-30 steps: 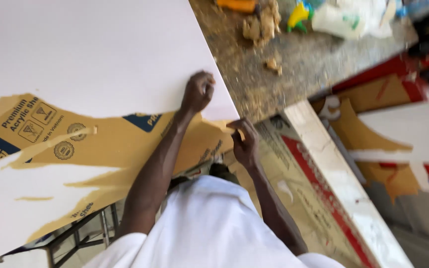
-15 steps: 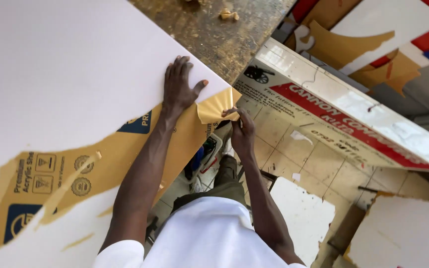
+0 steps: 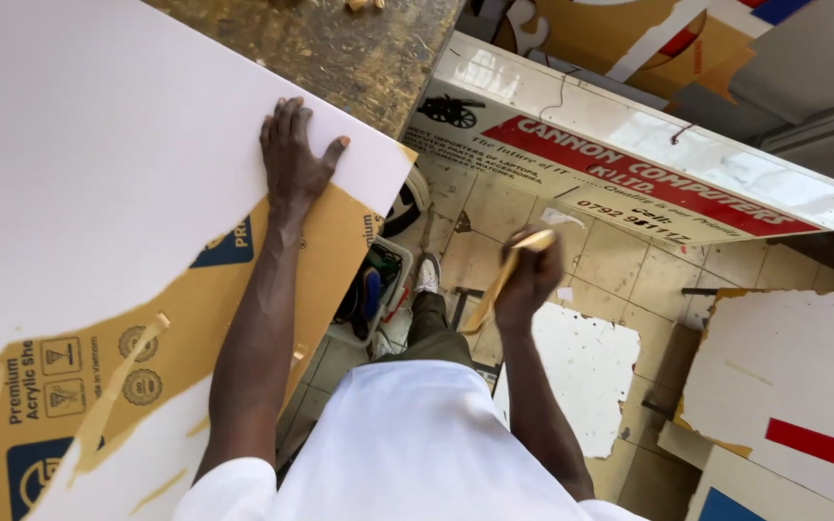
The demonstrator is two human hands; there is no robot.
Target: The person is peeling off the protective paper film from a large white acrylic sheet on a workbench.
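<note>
Left hand [image 3: 293,159] lies flat with fingers spread on a large white acrylic sheet [image 3: 98,145], near its corner, just above the torn edge of the brown paper backing [image 3: 243,289] that covers part of the sheet. Right hand [image 3: 528,280], well apart from the sheet over the tiled floor [image 3: 620,260], is closed around a peeled paper strip [image 3: 494,294].
</note>
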